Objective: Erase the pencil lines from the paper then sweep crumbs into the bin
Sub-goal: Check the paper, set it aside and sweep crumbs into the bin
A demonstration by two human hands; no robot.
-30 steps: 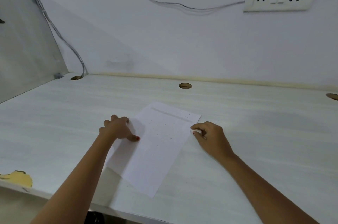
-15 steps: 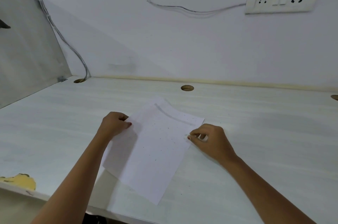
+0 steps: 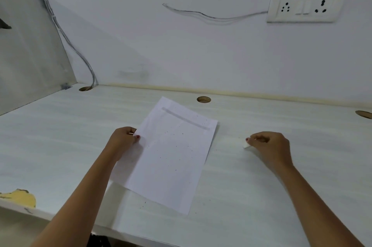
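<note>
The paper [image 3: 173, 154] lies slanted on the desk [image 3: 281, 196], dotted with dark crumbs [image 3: 182, 133] and crossed near its far end by a faint grey band. The left hand [image 3: 122, 140] pinches the sheet's left edge: the thumb, its nail red, lies on top, and the other fingers curl at the edge. Well to the right of the sheet, the right hand [image 3: 269, 146] is curled, its fingertips gripping a small white eraser [image 3: 246, 145] that points back toward the paper; whether the eraser touches the desk I cannot tell.

The desk is pale woodgrain with a chipped patch [image 3: 20, 198] at its near edge, left of the left forearm. Beyond the fingers are a round cable hole [image 3: 203, 99] and a white wall with a socket plate [image 3: 304, 8]. A grey panel [image 3: 26, 45] stands far left.
</note>
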